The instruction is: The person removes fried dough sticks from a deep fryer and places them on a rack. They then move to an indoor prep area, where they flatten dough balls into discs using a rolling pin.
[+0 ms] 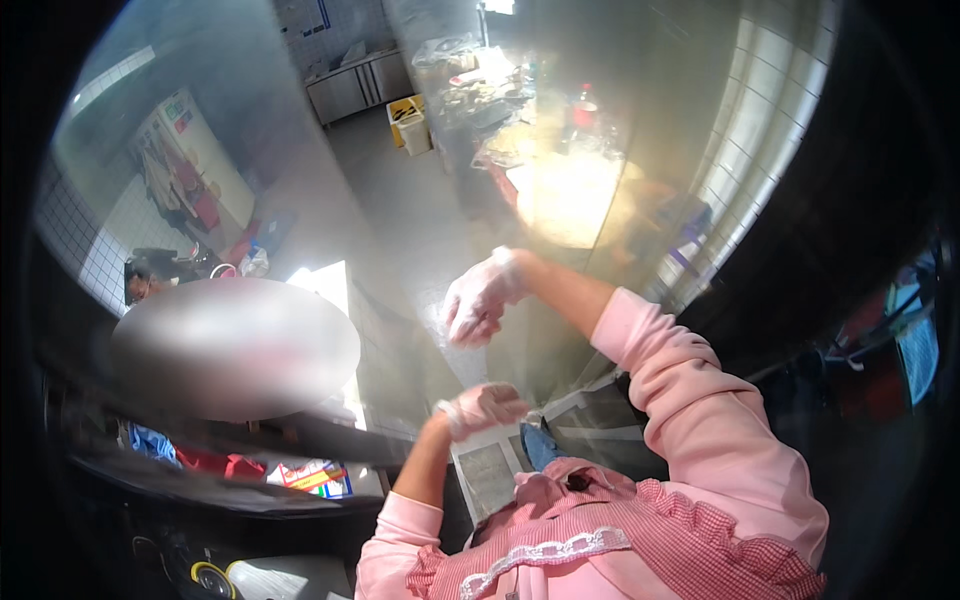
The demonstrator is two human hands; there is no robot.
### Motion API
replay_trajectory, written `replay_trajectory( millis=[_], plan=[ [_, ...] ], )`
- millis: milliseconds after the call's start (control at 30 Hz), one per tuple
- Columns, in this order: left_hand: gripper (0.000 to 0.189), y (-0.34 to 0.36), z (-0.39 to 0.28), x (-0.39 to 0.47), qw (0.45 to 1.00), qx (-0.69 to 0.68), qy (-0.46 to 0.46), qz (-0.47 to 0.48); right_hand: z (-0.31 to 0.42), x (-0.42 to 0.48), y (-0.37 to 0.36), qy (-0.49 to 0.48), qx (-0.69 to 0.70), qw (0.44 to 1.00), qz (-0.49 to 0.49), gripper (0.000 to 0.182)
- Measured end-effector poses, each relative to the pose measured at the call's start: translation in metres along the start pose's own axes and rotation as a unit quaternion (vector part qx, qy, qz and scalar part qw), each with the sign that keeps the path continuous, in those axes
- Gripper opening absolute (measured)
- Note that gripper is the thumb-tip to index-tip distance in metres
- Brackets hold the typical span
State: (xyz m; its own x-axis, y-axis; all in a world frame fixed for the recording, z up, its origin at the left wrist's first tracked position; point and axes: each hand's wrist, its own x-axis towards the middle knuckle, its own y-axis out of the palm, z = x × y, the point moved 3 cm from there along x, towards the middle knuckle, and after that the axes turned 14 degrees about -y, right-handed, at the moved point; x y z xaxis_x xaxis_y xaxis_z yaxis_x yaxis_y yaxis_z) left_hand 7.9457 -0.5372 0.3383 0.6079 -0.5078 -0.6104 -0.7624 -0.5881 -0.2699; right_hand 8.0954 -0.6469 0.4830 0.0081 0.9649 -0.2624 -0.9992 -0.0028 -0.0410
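My right hand [480, 300], in a thin translucent glove, is raised in front of me at a hazy clear plastic strip curtain [517, 352]. Its fingers bend down and inward, and no object shows in them. Closer to my body, my left hand [487, 411] is gloved too and held across my front, its fingers loosely bent and blurred. Nothing shows in this hand either, though its palm side is hidden. Whether either hand touches the plastic, I cannot tell. Below them is my red checked apron [570, 532] with white lace trim.
Beyond the curtain, a sunlit table [502, 187] bears bags and a red-capped bottle [585, 109]. A yellow bin [405, 107] and steel cabinets [352, 90] stand farther back. On the left are a white refrigerator [221, 165] and a person [142, 285] beside a blurred-out patch. White-tiled wall runs at right.
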Motion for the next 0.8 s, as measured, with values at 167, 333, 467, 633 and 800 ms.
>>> replay_trajectory(
  millis=[167, 333, 467, 633, 800],
  plan=[
    [0.032, -0.199, 0.017, 0.037, 0.96, -0.266, 0.085, -0.031, 0.005, -0.074, -0.151, -0.1, 0.008, 0.981, -0.165, 0.031],
    [0.028, -0.325, 0.099, 0.03, 0.9, -0.375, 0.049, -0.216, 0.0, -0.13, -0.256, -0.16, 0.015, 0.945, -0.285, 0.033],
    [0.03, -0.366, 0.097, 0.012, 0.835, -0.483, 0.071, -0.256, -0.027, -0.151, -0.316, -0.157, 0.026, 0.872, -0.464, 0.033],
    [0.037, -0.408, 0.179, 0.067, 0.712, -0.638, 0.073, -0.285, -0.165, -0.136, -0.413, -0.064, 0.1, 0.691, -0.713, 0.035],
    [0.04, -0.518, 0.21, 0.201, 0.687, -0.703, -0.011, -0.184, -0.279, -0.069, -0.517, -0.039, 0.267, 0.547, -0.793, 0.036]
  ],
)
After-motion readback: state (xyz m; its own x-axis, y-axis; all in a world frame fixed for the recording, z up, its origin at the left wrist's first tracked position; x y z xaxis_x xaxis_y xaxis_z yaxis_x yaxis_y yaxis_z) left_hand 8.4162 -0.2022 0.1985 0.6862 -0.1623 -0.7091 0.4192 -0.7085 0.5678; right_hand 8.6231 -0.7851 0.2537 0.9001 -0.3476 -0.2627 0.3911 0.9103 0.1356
